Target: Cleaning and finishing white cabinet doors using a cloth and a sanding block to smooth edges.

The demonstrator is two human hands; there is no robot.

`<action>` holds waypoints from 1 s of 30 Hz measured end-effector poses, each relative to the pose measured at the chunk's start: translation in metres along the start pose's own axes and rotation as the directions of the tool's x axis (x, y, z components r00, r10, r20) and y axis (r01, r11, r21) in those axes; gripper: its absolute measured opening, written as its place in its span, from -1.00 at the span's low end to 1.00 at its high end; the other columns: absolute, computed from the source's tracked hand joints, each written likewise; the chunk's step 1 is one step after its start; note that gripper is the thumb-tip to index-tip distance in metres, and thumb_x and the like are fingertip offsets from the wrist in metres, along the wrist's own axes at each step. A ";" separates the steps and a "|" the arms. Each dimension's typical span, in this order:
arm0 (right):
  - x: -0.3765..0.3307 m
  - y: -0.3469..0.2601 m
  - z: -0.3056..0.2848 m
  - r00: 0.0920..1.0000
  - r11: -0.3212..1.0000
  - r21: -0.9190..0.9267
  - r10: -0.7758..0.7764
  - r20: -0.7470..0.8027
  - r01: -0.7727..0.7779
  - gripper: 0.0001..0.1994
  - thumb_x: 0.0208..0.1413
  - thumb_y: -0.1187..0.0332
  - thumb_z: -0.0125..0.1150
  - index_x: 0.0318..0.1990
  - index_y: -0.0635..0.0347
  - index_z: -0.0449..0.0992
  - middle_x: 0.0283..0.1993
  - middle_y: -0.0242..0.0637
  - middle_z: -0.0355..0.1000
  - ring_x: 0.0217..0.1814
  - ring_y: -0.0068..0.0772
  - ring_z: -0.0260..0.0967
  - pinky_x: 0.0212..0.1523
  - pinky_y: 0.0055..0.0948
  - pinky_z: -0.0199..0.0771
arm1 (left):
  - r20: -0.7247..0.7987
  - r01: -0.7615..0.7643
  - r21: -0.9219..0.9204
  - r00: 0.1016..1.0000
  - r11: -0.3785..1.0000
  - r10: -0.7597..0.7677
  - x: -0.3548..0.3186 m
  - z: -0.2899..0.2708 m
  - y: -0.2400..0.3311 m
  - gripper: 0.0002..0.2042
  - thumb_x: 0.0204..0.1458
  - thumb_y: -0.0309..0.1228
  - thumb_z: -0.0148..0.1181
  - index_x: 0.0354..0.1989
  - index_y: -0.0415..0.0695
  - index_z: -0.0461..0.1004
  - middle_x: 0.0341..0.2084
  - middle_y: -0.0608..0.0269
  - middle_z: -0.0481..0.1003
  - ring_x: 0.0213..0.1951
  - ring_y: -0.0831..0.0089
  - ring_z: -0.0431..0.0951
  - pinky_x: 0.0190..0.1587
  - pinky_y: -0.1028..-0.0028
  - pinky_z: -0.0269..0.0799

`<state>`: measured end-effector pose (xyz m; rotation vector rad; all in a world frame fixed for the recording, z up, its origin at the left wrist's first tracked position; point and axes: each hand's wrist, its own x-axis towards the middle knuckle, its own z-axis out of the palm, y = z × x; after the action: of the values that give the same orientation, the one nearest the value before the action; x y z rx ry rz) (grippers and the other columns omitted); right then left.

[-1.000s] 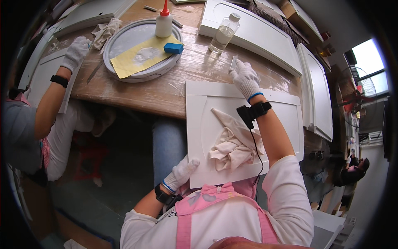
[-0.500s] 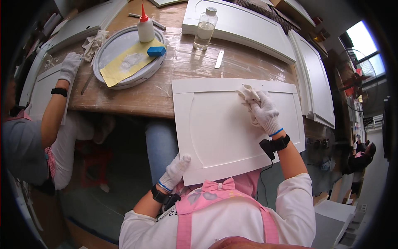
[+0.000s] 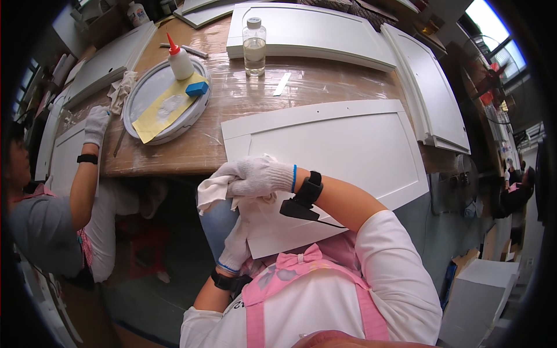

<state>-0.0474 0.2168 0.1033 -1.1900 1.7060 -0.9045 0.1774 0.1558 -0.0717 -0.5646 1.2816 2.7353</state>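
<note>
A white cabinet door panel [image 3: 336, 156] with a recessed middle lies tilted from my lap onto the table edge. My right hand [image 3: 261, 176], in a white knit glove, is closed on a crumpled off-white cloth [image 3: 216, 190] at the panel's near left edge. Part of the cloth hangs past that edge. Below it, my gloved left hand [image 3: 236, 246] grips the panel's left side by the lower corner; its fingertips are partly hidden behind the cloth and my right hand.
On the film-covered table [image 3: 174, 156], a round lid [image 3: 129, 104] carries yellow sandpaper [image 3: 148, 124], a blue block [image 3: 196, 89] and a red-tipped glue bottle [image 3: 181, 65]. Beyond are a bottle of clear liquid [image 3: 254, 49], a white strip [image 3: 282, 84] and white panels [image 3: 313, 35]. A co-worker [image 3: 46, 232] sits at left.
My right hand has carried the cloth from the panel's far right part to its near left edge. My left hand stays by the left edge. The view has shifted slightly.
</note>
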 end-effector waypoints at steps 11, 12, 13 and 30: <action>-0.115 0.198 -0.160 0.342 0.496 -0.236 0.133 -0.930 -0.836 -0.38 0.21 -0.13 0.00 0.36 -0.10 0.27 0.50 -0.17 0.04 0.53 -0.08 -0.09 0.44 0.02 -0.09 | 0.252 0.265 -0.517 0.956 0.814 -0.151 -0.041 0.047 0.042 -0.23 0.26 0.19 -0.31 0.43 -0.19 -0.09 0.35 -0.22 0.07 0.32 -0.27 0.16 0.21 -0.27 0.27; -0.111 0.205 -0.156 0.343 0.498 -0.260 0.081 -0.936 -0.827 -0.38 0.21 -0.14 -0.01 0.37 -0.12 0.26 0.51 -0.19 0.00 0.56 -0.08 -0.15 0.45 0.07 -0.15 | 0.234 0.258 -0.511 0.960 0.820 -0.157 -0.038 0.052 0.045 -0.17 0.22 0.27 -0.32 0.44 -0.18 -0.10 0.37 -0.22 0.04 0.33 -0.29 0.13 0.22 -0.31 0.23; -0.093 0.188 -0.137 0.476 0.553 -0.376 0.042 -0.879 -0.743 -0.37 0.20 -0.13 0.00 0.36 -0.11 0.26 0.51 -0.17 0.01 0.55 -0.05 -0.13 0.45 0.06 -0.14 | 0.198 0.245 -0.525 0.967 0.815 -0.163 -0.037 0.052 0.045 -0.17 0.22 0.27 -0.32 0.44 -0.18 -0.10 0.37 -0.22 0.04 0.33 -0.29 0.13 0.22 -0.31 0.23; -0.273 0.138 -0.016 0.571 0.600 -0.500 -0.085 -0.817 -0.625 -0.52 0.01 0.38 0.29 0.15 0.12 0.47 0.08 -0.06 0.46 0.11 -0.01 0.41 0.15 -0.14 0.42 | 0.049 0.168 -0.313 0.986 0.935 -0.161 -0.021 0.047 0.046 -0.48 0.33 -0.06 -0.13 0.22 -0.27 0.19 0.13 -0.17 0.36 0.13 -0.18 0.43 0.03 -0.12 0.56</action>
<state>-0.0576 0.5186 0.0499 -0.9204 3.1722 -0.4475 0.1731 0.1631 -0.0034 -0.6295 0.7511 2.8084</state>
